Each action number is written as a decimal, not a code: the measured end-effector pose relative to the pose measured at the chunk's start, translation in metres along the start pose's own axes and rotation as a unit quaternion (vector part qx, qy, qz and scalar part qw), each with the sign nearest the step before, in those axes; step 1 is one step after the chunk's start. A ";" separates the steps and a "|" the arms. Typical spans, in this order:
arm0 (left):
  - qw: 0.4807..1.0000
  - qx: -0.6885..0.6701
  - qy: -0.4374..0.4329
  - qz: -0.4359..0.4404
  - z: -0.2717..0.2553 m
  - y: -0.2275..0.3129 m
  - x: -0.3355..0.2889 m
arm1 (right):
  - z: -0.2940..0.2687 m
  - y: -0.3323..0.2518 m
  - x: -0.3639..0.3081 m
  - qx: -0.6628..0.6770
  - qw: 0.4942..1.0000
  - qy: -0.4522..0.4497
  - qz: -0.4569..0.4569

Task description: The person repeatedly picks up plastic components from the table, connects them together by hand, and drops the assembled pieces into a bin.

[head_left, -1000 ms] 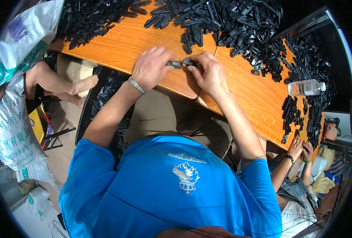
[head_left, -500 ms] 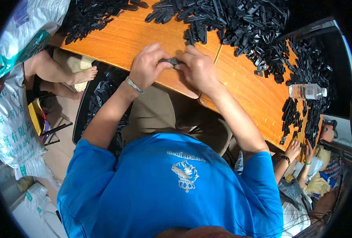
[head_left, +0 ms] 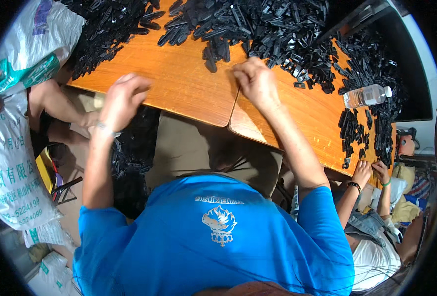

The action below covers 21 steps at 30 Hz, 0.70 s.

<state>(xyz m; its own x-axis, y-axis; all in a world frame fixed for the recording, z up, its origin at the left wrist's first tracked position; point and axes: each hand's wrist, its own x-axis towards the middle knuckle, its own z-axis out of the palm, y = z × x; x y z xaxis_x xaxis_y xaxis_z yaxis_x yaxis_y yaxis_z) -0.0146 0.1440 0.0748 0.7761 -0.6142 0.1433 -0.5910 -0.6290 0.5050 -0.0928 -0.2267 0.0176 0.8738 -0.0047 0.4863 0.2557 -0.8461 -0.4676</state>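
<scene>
My left hand (head_left: 124, 101) is over the table's near left edge, beside the tub of black plastic pieces (head_left: 134, 143) below. Its fingers are blurred but look apart, and no piece shows in them. Above the wooden table (head_left: 193, 91) hovers my right hand (head_left: 259, 85), just short of the big heap of black plastic pieces (head_left: 277, 29). Its fingers are curled together with the tips turned inward, so whatever they may hold is hidden. A few loose black pieces (head_left: 213, 54) lie to the left of those fingertips.
Another heap of dark pieces (head_left: 105, 29) covers the far left. A clear plastic bottle (head_left: 366, 96) lies on the right side. Lower right, a co-worker's hands (head_left: 368, 172) touch small pieces. White printed sacks (head_left: 14, 163) and another person's bare legs (head_left: 55, 101) are at left.
My hands were together on a small black plastic piece and have parted. The left swung left toward the tub; the right moved right and slightly toward the heap. The piece no longer shows.
</scene>
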 end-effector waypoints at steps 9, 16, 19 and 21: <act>0.969 0.051 0.088 0.225 0.108 0.042 0.124 | -0.036 0.051 0.002 -0.243 0.962 0.002 0.121; 0.965 0.060 0.083 0.241 0.119 0.040 0.123 | -0.032 0.020 -0.020 -0.006 0.998 0.017 0.062; 0.970 0.057 0.081 0.223 0.122 0.038 0.115 | -0.059 0.040 -0.027 -0.087 0.987 0.101 0.090; 0.972 0.056 0.078 0.215 0.121 0.045 0.111 | -0.078 0.068 -0.031 -0.224 0.959 0.115 0.125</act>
<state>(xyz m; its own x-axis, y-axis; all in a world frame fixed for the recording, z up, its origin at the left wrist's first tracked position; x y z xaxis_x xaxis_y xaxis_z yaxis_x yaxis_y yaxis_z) 0.0187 -0.0098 0.0106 0.4704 -0.7579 0.4521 -0.8818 -0.3832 0.2750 -0.1351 -0.3254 0.0287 0.7563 -0.3119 0.5751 -0.1995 -0.9471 -0.2514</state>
